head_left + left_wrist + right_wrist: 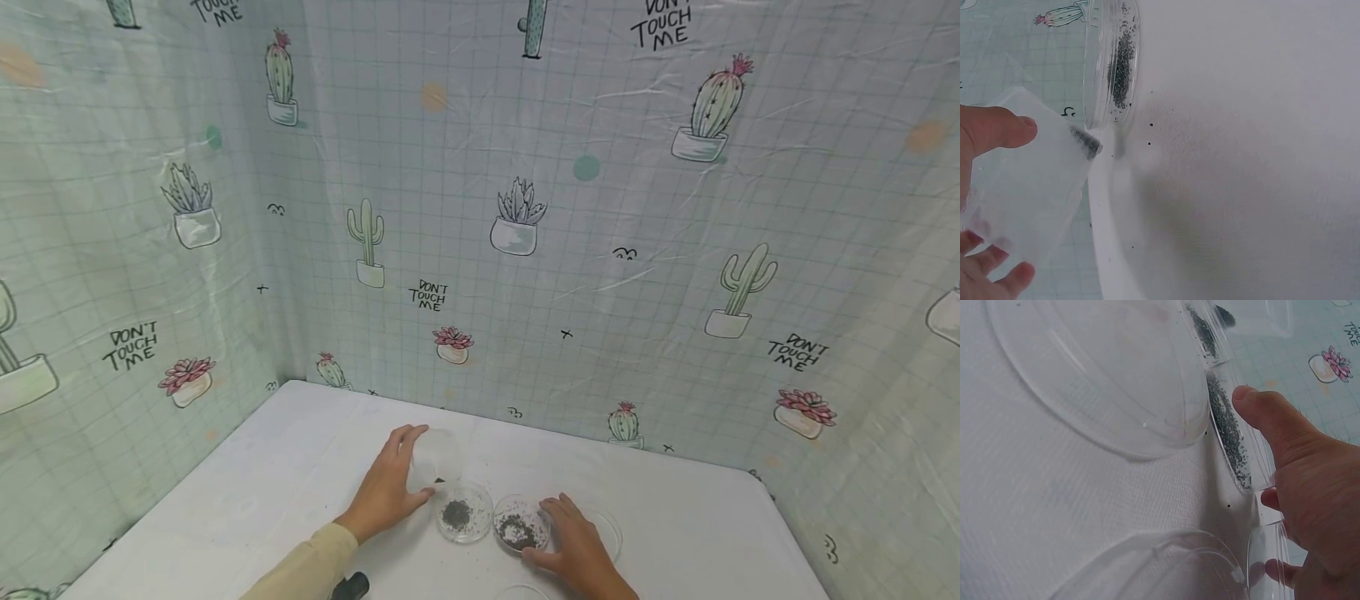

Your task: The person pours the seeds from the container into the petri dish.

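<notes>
My left hand (384,493) holds a translucent plastic container (1035,187), thumb on one side and fingers on the other. The container is tilted, and dark granules (1087,142) are gathered in its lower corner beside a clear petri dish (482,525). Inside that dish lie a dark heap of granules and scattered pale bits. To its right stands a second petri dish (511,506), its dark granules spread more widely. My right hand (576,546) grips this second dish at its right side, the thumb (1272,415) by the rim.
A clear round dish or lid (613,533) lies right of my right hand, partly covered by it. Another clear round piece (522,588) shows at the bottom edge. A black object (351,587) lies near my left sleeve. Stray granules dot the white table (675,517). Cactus-print curtains (480,250) surround it.
</notes>
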The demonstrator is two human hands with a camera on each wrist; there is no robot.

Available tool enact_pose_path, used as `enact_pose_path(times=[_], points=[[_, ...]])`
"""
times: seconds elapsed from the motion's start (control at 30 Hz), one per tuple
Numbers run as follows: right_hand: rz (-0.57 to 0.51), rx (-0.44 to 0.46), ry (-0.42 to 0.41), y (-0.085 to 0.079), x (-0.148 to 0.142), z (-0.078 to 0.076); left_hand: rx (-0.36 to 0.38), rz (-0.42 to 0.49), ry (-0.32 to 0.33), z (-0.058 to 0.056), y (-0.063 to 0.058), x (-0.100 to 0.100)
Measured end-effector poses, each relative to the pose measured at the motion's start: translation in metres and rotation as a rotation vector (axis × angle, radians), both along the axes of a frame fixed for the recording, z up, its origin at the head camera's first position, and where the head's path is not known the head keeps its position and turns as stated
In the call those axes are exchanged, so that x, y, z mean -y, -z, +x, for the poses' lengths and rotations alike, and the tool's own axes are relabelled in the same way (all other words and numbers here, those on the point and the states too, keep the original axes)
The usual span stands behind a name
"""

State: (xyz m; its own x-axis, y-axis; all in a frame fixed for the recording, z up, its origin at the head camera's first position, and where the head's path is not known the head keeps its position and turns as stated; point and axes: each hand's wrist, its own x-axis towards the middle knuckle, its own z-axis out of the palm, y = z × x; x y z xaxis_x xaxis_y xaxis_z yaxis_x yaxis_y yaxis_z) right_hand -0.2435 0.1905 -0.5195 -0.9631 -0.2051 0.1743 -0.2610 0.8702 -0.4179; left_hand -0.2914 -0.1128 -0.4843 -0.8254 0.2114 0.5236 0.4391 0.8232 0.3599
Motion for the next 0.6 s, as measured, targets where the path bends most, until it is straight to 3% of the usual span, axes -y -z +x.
enact_pose_path(times=[0.37, 0.6], points=[[-0.014, 0.006, -0.004, -0.0027, -0.0003, 0.0010, 0.119, 0.170, -0.015, -0.0006, 0.0008, 0.0027], [-0.016, 0.008, -0.007, -0.0010, -0.0009, 0.0003, 0.166, 0.229, -0.022, -0.0011, 0.0034, 0.0062]])
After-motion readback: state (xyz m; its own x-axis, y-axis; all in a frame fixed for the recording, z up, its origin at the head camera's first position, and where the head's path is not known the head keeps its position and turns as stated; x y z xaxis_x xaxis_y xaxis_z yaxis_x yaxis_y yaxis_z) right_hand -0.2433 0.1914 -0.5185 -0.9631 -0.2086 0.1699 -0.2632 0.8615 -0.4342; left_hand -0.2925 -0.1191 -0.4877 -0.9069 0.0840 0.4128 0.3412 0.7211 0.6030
